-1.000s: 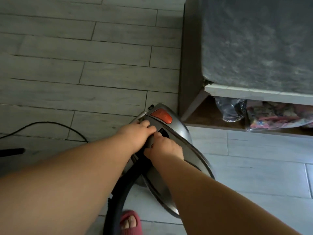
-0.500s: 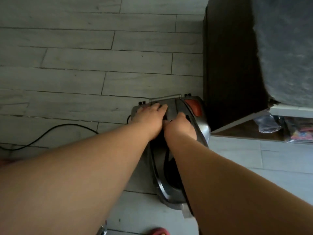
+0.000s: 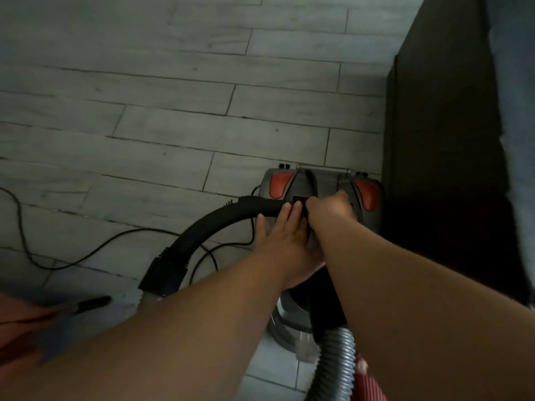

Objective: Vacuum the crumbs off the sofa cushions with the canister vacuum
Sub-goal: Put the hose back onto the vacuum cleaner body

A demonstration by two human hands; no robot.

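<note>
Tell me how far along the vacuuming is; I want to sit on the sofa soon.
Done: the canister vacuum stands on the floor beside the sofa, cord trailing. In hand: the right hand grips its top, the left hand lies flat on it. Left: vacuuming the cushion, not yet begun.

Home (plank floor (image 3: 173, 125), dark sofa (image 3: 440, 125))
</note>
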